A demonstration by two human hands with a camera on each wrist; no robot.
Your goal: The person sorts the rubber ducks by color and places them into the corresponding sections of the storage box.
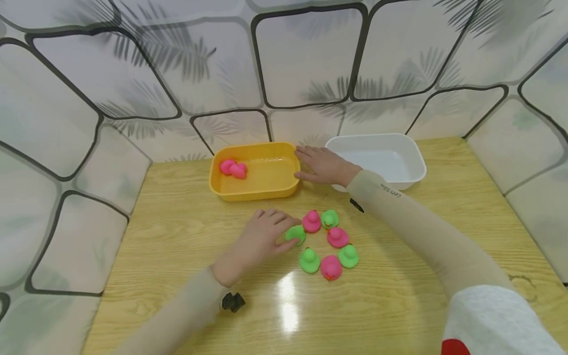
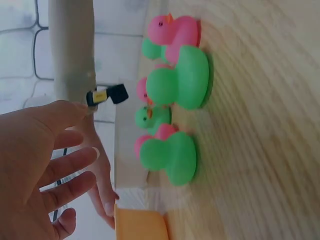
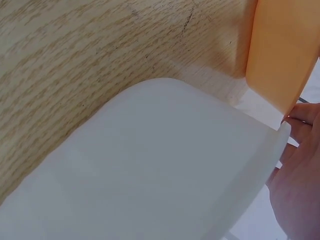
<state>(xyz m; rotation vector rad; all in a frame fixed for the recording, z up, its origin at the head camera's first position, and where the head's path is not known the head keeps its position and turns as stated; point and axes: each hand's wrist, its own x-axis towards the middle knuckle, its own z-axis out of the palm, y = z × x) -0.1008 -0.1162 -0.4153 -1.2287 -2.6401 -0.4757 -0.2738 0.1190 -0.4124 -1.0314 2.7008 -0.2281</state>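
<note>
At centre frame of the head view, the left hand [image 1: 262, 236] reaches with loosely spread fingers, their tips touching a green duck [image 1: 295, 233] on the wooden table [image 1: 168, 246]. The right hand [image 1: 321, 165] lies flat, fingers together, against the right rim of the yellow tub [image 1: 253, 190]. Progress judged early: two pink ducks [image 1: 233, 168] sit in the tub's upper left corner; the white tub [image 1: 377, 158] appears empty. Left on the table: seven ducks in a ring, four green, three pink [image 1: 311, 221].

table [image 1: 399, 296]: glossy wood grain | ducks [image 1: 309, 260]: smooth rubbery | tubs [image 1: 257, 190]: plastic
</note>
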